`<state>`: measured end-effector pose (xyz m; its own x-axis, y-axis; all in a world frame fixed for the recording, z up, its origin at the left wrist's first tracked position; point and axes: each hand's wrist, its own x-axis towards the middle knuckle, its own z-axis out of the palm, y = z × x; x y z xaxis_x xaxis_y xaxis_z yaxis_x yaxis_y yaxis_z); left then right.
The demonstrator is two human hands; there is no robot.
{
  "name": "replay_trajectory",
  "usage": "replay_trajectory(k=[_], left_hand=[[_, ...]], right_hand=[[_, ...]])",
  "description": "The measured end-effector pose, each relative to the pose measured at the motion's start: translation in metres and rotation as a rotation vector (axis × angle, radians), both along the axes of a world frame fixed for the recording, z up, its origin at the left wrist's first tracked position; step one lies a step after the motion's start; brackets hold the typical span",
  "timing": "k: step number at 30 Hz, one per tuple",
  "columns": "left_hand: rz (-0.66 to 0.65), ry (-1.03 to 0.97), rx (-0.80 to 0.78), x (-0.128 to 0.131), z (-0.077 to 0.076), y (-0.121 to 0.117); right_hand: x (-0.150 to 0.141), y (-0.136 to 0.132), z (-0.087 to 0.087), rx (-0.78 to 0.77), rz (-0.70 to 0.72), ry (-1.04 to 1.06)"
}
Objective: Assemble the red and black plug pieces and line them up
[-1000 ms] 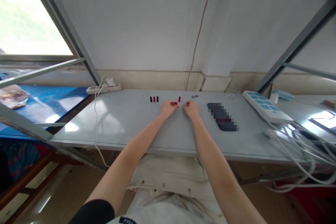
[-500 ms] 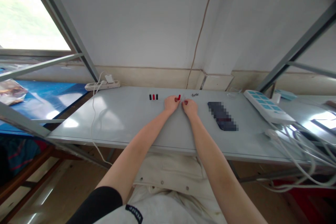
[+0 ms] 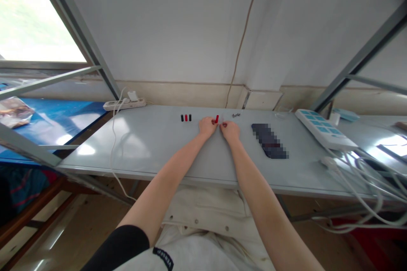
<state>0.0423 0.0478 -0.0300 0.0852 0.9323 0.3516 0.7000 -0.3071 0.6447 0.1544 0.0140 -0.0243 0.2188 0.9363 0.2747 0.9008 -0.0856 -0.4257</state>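
1. Nearest, a dark flat object (image 3: 269, 142) lay on the grey table (image 3: 143, 152), right of both hands.
2. The right hand (image 3: 231, 130) had bent fingers; I couldn't tell whether they grasped anything.
3. The left hand (image 3: 207, 126) curled beside a red cylinder (image 3: 217, 118), its grip unclear.
4. Leftward, three small cylinders (image 3: 186, 117) were lined up; rightward lay small dark pieces (image 3: 235, 115).

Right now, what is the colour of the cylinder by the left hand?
The cylinder by the left hand is red; see the head view.
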Motion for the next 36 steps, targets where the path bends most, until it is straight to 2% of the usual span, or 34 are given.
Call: replay_trajectory(k=[6,12,16,22,30,36], left_hand=[[0.024,0.153,-0.081,-0.001,0.01,-0.007],[0.029,0.222,0.056,-0.024,0.023,-0.029],[0.145,0.259,0.053,-0.045,0.028,-0.043],[0.292,0.315,0.026,-0.064,0.024,-0.047],[0.291,0.351,0.013,-0.069,0.018,-0.037],[0.282,0.334,-0.006,-0.07,0.015,-0.032]], right_hand=[[-0.002,-0.004,0.005,-0.067,-0.027,-0.063],[-0.003,-0.013,0.014,-0.145,-0.05,-0.127],[-0.006,-0.019,0.019,-0.185,-0.074,-0.116],[-0.013,-0.025,0.023,-0.115,-0.027,-0.032],[-0.017,-0.03,0.025,-0.027,0.008,-0.016],[-0.018,-0.029,0.023,-0.033,0.029,-0.028]])
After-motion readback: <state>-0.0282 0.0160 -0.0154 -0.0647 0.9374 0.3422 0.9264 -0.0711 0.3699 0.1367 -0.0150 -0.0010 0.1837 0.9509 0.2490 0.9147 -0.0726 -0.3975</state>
